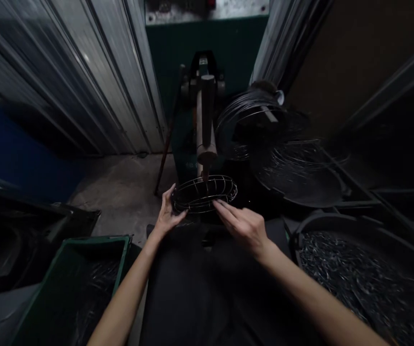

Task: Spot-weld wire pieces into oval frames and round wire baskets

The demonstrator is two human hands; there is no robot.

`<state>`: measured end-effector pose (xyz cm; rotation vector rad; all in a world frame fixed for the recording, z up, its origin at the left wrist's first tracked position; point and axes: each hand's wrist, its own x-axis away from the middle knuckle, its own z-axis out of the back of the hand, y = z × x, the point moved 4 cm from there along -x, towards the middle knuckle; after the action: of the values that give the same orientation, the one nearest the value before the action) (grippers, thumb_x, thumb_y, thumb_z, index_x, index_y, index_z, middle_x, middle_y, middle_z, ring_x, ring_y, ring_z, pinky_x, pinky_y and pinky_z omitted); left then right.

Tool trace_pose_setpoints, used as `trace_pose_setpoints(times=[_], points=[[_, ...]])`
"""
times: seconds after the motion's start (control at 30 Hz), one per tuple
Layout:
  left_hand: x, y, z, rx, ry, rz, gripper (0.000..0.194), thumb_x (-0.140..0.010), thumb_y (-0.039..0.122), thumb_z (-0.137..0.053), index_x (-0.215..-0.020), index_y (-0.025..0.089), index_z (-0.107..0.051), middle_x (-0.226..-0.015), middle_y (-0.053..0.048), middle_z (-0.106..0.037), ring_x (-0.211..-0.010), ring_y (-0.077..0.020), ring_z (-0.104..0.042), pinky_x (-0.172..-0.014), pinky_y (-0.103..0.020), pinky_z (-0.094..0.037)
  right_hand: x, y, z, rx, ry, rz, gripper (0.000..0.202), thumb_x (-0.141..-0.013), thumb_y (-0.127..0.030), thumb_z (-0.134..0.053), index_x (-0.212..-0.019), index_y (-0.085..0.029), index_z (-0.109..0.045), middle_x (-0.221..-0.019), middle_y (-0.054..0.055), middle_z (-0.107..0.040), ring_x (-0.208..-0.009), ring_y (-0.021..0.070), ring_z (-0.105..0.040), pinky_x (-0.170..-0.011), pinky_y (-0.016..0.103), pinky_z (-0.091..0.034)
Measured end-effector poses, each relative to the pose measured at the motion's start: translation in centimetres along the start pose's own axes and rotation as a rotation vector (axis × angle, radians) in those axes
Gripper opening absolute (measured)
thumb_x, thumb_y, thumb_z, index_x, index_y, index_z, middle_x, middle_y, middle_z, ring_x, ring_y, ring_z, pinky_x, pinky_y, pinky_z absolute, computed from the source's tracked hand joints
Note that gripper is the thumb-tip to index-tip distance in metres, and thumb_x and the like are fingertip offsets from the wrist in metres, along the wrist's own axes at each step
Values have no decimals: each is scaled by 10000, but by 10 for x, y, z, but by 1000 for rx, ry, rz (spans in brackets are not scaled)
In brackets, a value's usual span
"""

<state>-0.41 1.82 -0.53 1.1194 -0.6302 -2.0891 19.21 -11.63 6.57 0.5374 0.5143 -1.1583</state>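
A round wire cage [225,185], made of thin metal hoops joined by short cross wires, is held just under the tip of a machine. My left hand [166,211] grips its left side, the thumb along the near edge and the fingers around the outside. At the near right rim, my right hand [245,223] has its fingertips pressed together against the wires; anything pinched between them is too small to make out. Above the cage, the machine's thick metal arm [207,115] ends in a copper-coloured tip [205,172] that reaches down to the cage's far side.
Coils of wire [246,108] and a dark round tray with wire rings [300,168] stand to the right. Nearer is a black tub [315,221] full of small metal pieces. On the left sits a green crate [126,247] with thin wires inside. Corrugated metal wall [95,62] rises behind.
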Motion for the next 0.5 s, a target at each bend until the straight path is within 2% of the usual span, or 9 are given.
trace_pose_setpoints(times=[0.07,0.2,0.27,0.37,0.5], points=[[4,-12,-5,-2,40,48,914,-713,254,-711,-1455,267,-177,-1279,-105,-443,-1160,-234,-506,-1013,-425,-438,33,7,2,-2,-75,-149,284,-911,-163,-516,-1168,-205,-630,-1113,29,-698,-790,106,-623,-684,235,-403],[4,-13,-10,4,160,47,840,-703,224,-702,-1419,283,-266,-1278,-84,-496,-1030,-186,-580,-944,-377,-491,100,40,-27,226,-505,-423,286,-849,-232,-593,-1121,-163,-647,-1149,117,-664,-916,241,-589,-748,344,-377],[7,-8,-10,41,179,16,820,-703,215,-700,-1408,292,-289,-1246,-70,-524,-1005,-172,-600,-920,-355,-509,120,55,-42,268,-643,-485,222,-809,-228,-625,-1013,-165,-686,-1033,112,-693,-921,270,-576,-772,374,-352],[20,-2,-8,114,157,28,826,-682,205,-716,-1394,301,-306,-1210,-62,-533,-995,-165,-615,-884,-330,-533,131,68,-52,251,-657,-511,143,-823,-206,-586,-903,-204,-705,-854,56,-699,-857,237,-570,-806,379,-321],[52,4,0,173,143,159,821,-654,211,-739,-1364,303,-338,-1191,-62,-506,-1041,-184,-602,-907,-353,-527,141,78,-45,283,-529,-625,229,-897,-281,-482,-921,-219,-701,-993,81,-690,-946,247,-545,-905,428,-267]])
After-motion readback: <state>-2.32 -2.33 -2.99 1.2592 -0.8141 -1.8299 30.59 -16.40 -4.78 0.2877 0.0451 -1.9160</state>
